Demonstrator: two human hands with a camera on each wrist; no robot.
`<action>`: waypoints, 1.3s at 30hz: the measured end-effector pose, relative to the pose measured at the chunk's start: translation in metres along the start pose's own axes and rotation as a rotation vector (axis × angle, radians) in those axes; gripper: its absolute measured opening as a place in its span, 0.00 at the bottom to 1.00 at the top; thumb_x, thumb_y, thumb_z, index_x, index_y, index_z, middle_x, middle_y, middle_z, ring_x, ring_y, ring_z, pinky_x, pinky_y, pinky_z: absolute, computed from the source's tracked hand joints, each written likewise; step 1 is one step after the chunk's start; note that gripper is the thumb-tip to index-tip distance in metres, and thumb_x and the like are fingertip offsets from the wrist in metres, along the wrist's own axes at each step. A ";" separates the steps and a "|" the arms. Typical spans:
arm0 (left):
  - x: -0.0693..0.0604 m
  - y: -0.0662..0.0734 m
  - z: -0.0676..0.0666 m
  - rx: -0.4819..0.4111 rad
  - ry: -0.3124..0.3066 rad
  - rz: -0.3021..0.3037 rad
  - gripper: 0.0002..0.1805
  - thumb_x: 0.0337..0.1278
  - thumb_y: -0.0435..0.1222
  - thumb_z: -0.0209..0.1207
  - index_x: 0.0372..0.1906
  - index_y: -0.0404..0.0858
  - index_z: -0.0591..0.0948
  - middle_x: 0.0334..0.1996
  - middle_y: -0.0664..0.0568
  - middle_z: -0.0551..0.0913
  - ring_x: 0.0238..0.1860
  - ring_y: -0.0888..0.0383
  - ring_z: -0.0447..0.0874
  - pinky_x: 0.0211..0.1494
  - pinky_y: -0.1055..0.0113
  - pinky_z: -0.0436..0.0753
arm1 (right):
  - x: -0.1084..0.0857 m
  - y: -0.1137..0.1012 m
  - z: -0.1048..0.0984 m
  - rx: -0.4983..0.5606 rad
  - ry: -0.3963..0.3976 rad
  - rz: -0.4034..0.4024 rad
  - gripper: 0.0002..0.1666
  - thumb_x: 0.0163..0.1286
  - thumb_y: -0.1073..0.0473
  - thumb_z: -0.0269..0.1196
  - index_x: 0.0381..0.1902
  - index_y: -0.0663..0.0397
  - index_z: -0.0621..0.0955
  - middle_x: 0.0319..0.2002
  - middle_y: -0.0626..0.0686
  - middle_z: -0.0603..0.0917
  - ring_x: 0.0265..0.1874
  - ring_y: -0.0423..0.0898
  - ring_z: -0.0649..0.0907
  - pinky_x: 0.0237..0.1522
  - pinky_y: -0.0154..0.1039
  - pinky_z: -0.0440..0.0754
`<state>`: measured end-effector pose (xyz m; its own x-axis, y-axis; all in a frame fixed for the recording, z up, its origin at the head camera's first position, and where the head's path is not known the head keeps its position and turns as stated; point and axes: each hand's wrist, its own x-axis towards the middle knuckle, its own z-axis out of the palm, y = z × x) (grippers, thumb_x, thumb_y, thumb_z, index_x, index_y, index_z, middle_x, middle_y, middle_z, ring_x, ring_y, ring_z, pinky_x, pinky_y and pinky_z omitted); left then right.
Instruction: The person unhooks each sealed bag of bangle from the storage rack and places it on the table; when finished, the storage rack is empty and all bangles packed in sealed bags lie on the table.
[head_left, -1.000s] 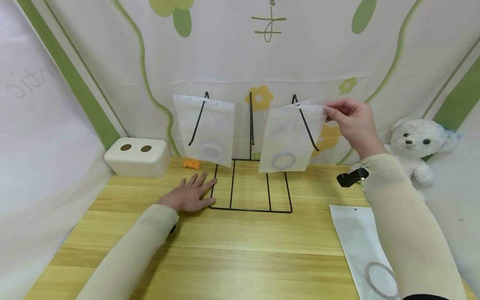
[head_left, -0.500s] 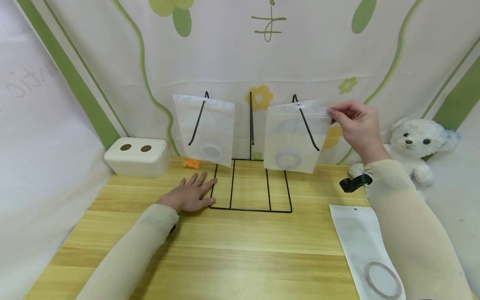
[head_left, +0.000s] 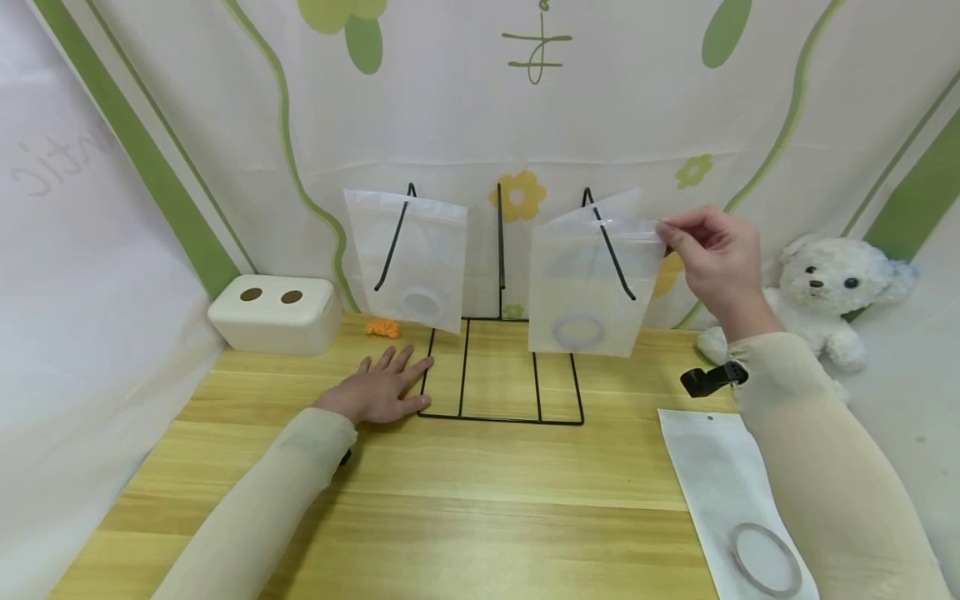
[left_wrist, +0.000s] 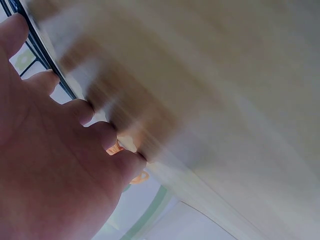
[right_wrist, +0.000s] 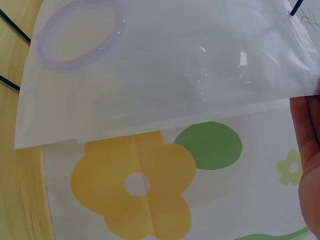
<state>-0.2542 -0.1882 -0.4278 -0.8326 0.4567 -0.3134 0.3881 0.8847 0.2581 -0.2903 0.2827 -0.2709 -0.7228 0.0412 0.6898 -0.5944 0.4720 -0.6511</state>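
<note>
My right hand (head_left: pixel 712 258) pinches the upper right corner of a translucent zip bag (head_left: pixel 592 275) at the right hook of a black wire rack (head_left: pixel 501 421). A pale bangle (right_wrist: pixel 82 65) lies inside that bag, lilac-tinted in the right wrist view. Behind its top edge rises another clear corner (head_left: pixel 626 202); whether it belongs to a second bag I cannot tell. On the left hook hangs a similar zip bag (head_left: pixel 412 258) with a ring shape inside. My left hand (head_left: pixel 378 387) lies spread on the wooden table, its fingertips at the rack base's left bar.
A white zip bag (head_left: pixel 712 475) with a bangle lies at the right, partly under my right forearm. A white plush dog (head_left: pixel 825 292) sits behind it. At the left stand a white box (head_left: pixel 273 321) with two round holes and a small orange object (head_left: pixel 383 328).
My right hand has moved slightly right and down, drawing the pinched bag's corner with it. The clear corner behind now shows more. My left hand has stayed still.
</note>
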 end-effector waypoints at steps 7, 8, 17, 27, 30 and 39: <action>0.000 0.001 -0.001 0.001 -0.003 0.003 0.43 0.84 0.63 0.45 0.90 0.52 0.49 0.89 0.37 0.41 0.88 0.30 0.37 0.85 0.25 0.43 | -0.007 -0.004 -0.001 0.005 0.025 -0.011 0.09 0.74 0.67 0.71 0.42 0.73 0.87 0.34 0.32 0.90 0.30 0.33 0.85 0.36 0.23 0.83; 0.001 0.000 0.000 -0.001 -0.002 0.003 0.43 0.84 0.63 0.45 0.90 0.52 0.49 0.89 0.36 0.41 0.88 0.29 0.37 0.85 0.24 0.43 | -0.009 -0.004 -0.001 0.007 0.029 -0.013 0.08 0.74 0.68 0.71 0.42 0.73 0.87 0.34 0.32 0.90 0.30 0.33 0.85 0.35 0.23 0.83; -0.003 0.001 -0.003 -0.022 -0.008 0.013 0.44 0.81 0.66 0.45 0.90 0.53 0.50 0.89 0.36 0.41 0.88 0.29 0.36 0.84 0.23 0.42 | -0.020 -0.008 -0.001 0.026 0.071 -0.088 0.02 0.70 0.78 0.68 0.38 0.78 0.85 0.32 0.25 0.88 0.27 0.29 0.83 0.34 0.21 0.81; 0.001 -0.001 0.000 0.000 -0.002 -0.003 0.43 0.83 0.63 0.46 0.90 0.53 0.49 0.90 0.38 0.40 0.89 0.31 0.35 0.85 0.25 0.41 | -0.033 -0.011 -0.005 0.036 0.106 -0.118 0.06 0.70 0.76 0.69 0.38 0.81 0.85 0.33 0.27 0.89 0.27 0.28 0.84 0.34 0.21 0.82; 0.001 -0.002 0.000 0.005 -0.001 -0.004 0.43 0.83 0.63 0.46 0.90 0.53 0.49 0.90 0.38 0.40 0.89 0.31 0.36 0.85 0.25 0.42 | -0.038 -0.012 -0.006 0.052 0.108 -0.133 0.08 0.71 0.75 0.70 0.38 0.82 0.84 0.34 0.28 0.89 0.27 0.28 0.85 0.34 0.21 0.83; 0.000 -0.001 0.000 -0.002 0.000 0.004 0.43 0.83 0.64 0.46 0.90 0.53 0.49 0.90 0.37 0.39 0.89 0.30 0.35 0.85 0.24 0.42 | -0.050 -0.014 -0.009 0.028 0.109 -0.168 0.13 0.74 0.69 0.70 0.39 0.82 0.83 0.36 0.39 0.93 0.30 0.26 0.84 0.35 0.21 0.83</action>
<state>-0.2549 -0.1891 -0.4277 -0.8311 0.4600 -0.3126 0.3903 0.8828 0.2615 -0.2425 0.2821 -0.2940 -0.5714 0.0601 0.8185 -0.7139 0.4556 -0.5318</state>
